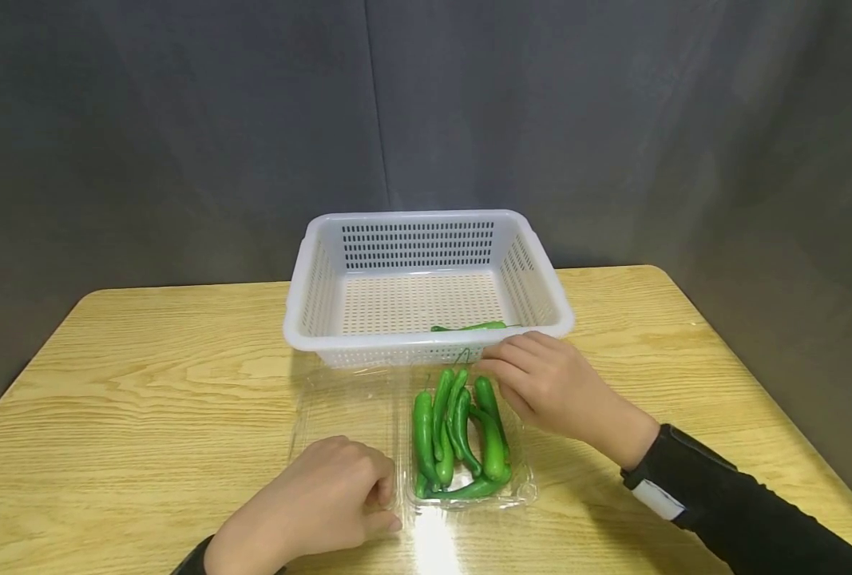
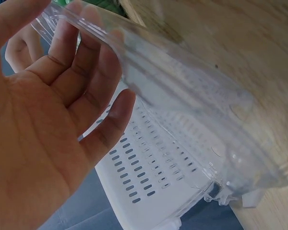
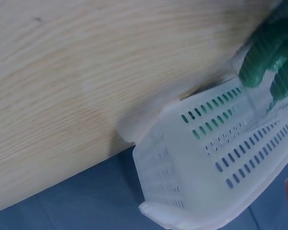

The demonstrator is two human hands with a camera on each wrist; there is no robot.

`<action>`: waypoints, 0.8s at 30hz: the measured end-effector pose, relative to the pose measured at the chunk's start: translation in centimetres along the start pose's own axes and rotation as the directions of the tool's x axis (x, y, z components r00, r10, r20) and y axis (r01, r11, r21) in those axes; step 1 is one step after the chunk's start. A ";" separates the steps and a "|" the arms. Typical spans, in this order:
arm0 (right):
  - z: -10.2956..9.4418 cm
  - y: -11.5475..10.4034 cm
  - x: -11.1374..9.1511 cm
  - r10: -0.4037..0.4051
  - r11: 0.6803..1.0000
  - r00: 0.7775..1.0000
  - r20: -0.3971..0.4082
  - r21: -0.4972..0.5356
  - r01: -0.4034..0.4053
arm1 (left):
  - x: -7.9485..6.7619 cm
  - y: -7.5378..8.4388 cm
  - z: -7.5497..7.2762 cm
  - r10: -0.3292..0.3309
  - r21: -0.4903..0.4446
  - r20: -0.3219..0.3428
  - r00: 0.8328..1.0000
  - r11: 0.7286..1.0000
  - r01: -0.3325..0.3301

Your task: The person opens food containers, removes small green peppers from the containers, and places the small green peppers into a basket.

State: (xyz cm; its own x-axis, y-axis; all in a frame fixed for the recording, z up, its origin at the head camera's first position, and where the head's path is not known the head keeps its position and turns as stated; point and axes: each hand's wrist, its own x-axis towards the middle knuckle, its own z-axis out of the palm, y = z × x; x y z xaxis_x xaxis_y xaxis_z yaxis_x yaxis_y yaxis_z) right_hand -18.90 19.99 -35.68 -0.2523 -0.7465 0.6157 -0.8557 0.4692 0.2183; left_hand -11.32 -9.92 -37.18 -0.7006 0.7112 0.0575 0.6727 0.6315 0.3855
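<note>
Several green chili peppers (image 1: 496, 447) lie in the right half of a clear plastic clamshell box (image 1: 525, 495), whose other half, the lid (image 1: 339, 399), is spread open to the left. At the front edge by the hinge, my left hand (image 1: 332, 495) pinches the box between thumb and bent fingers; in the left wrist view its fingertips (image 2: 65, 33) show through the plastic. My right hand (image 1: 540, 383) hovers at the box's far right corner, beside the basket's front rim, fingers loosely bent with nothing visible in them. Its thumb is hidden in the head view.
A white perforated plastic basket (image 1: 429, 342) stands just behind the box, with green chili pepper (image 1: 479, 326) showing along its inner front wall. All of this rests on a wooden table (image 1: 145, 399); a dark grey curtain (image 1: 253, 120) hangs behind it.
</note>
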 end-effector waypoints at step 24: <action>-1.1 -2.5 -0.2 -0.156 0.985 0.968 0.198 0.110 0.136 | 0.0 0.1 -0.1 -0.003 0.000 -0.006 1.000 1.000 0.003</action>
State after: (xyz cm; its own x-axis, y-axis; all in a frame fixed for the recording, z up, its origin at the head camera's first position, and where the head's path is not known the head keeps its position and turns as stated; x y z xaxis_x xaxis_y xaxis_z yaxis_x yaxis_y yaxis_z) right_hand -16.23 19.46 -35.53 -0.1998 -0.8890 0.4120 -0.9266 0.3082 0.2156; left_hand -11.30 -9.90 -37.06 -0.7041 0.7074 0.0623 0.6707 0.6336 0.3856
